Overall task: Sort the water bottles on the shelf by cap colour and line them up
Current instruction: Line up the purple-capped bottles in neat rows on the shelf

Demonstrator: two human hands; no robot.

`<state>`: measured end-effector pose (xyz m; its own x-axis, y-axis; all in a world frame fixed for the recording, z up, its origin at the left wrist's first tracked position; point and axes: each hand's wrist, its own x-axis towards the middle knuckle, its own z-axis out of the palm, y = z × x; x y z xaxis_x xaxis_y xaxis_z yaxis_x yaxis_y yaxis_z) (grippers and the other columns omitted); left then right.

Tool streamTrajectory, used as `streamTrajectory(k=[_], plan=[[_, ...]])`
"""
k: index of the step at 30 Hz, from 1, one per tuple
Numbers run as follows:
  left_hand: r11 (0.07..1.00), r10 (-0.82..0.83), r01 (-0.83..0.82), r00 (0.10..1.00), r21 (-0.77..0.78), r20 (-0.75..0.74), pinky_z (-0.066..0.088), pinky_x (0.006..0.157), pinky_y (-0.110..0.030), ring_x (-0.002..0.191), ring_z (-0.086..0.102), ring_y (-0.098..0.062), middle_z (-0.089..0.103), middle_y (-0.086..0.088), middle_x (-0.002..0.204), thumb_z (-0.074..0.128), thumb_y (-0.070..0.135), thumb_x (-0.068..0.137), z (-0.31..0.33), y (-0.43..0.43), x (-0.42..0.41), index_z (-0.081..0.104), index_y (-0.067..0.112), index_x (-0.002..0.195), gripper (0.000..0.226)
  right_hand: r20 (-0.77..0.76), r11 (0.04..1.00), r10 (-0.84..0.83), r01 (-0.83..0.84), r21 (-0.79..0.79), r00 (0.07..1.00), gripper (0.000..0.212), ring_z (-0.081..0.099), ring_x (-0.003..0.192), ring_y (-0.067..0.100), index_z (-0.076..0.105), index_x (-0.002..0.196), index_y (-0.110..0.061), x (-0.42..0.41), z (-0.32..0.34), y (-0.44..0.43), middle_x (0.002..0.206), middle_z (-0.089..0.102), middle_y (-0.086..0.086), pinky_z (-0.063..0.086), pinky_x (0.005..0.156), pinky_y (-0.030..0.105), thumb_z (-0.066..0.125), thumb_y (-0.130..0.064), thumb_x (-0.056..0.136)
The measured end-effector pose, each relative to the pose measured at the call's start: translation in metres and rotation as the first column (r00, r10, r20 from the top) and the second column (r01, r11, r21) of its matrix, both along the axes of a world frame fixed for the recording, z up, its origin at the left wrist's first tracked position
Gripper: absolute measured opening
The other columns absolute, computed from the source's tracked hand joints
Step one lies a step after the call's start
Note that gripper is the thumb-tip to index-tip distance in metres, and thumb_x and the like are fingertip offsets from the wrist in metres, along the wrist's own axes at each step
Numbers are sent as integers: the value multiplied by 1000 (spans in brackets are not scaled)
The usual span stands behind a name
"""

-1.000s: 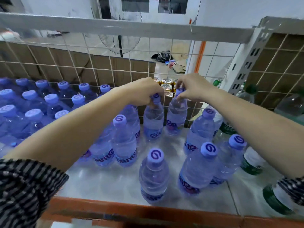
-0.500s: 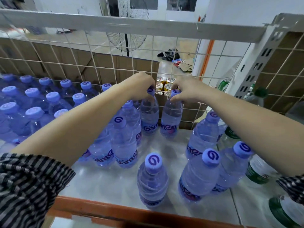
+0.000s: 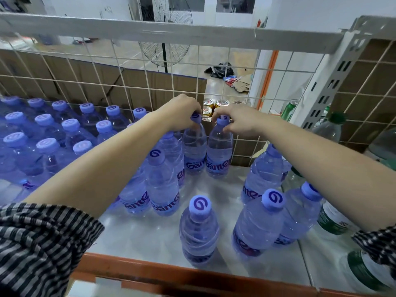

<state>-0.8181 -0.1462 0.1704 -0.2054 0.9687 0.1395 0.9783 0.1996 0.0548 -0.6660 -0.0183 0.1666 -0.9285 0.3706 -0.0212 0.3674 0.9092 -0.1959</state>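
Note:
Two purple-capped water bottles stand side by side at the back of the shelf against the wire mesh. My left hand (image 3: pixel 182 112) grips the cap of the left bottle (image 3: pixel 194 151). My right hand (image 3: pixel 237 121) grips the cap of the right bottle (image 3: pixel 218 153). Several more purple-capped bottles (image 3: pixel 55 133) stand in rows at the left. Loose purple-capped bottles stand in front, one at the centre (image 3: pixel 198 228) and another right of it (image 3: pixel 259 224). Green-capped bottles (image 3: pixel 330 129) stand at the right.
The white shelf surface (image 3: pixel 141 234) has an orange front edge (image 3: pixel 171 275). A wire mesh back (image 3: pixel 214 67) and a grey upright (image 3: pixel 334 78) bound the shelf. Cardboard boxes (image 3: pixel 102 82) and drink cans (image 3: pixel 214 106) sit behind the mesh.
Both hands have carried the two bottles farther back and closer together, until they stand next to each other by the mesh.

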Motion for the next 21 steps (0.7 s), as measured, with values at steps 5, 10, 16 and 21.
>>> streamTrajectory(k=[5,10,16,21], plan=[[998,17,-18,1000,-59,-27,53,83,-46,96,62,-34,68,-14,104,68,33,85,1,-5,7,66,5,113,40,53,999,15,-14,-34,998,67,55,123,20,31,151,-27,35,16,-13,146,49,2,39,95,27,63,-33,92],[1000,20,-20,998,9,-61,51,75,-44,87,60,-36,67,-17,94,62,28,88,-2,-15,15,65,0,103,33,27,999,-24,23,41,999,51,60,111,23,53,136,-20,60,22,-19,129,62,8,45,91,33,58,-46,93],[999,36,-36,999,36,-12,36,67,-36,83,53,-31,54,-8,87,59,21,89,-17,-24,24,47,9,81,19,-29,980,-120,124,155,992,47,61,96,34,61,100,-4,26,5,-21,99,63,14,42,65,34,61,-49,89],[997,55,-55,998,52,4,36,71,-37,91,55,-32,55,-10,100,56,23,91,-17,-35,35,43,15,85,16,-136,964,-157,182,195,978,39,59,99,34,60,102,-4,4,0,-18,102,62,18,36,69,33,67,-41,88]])
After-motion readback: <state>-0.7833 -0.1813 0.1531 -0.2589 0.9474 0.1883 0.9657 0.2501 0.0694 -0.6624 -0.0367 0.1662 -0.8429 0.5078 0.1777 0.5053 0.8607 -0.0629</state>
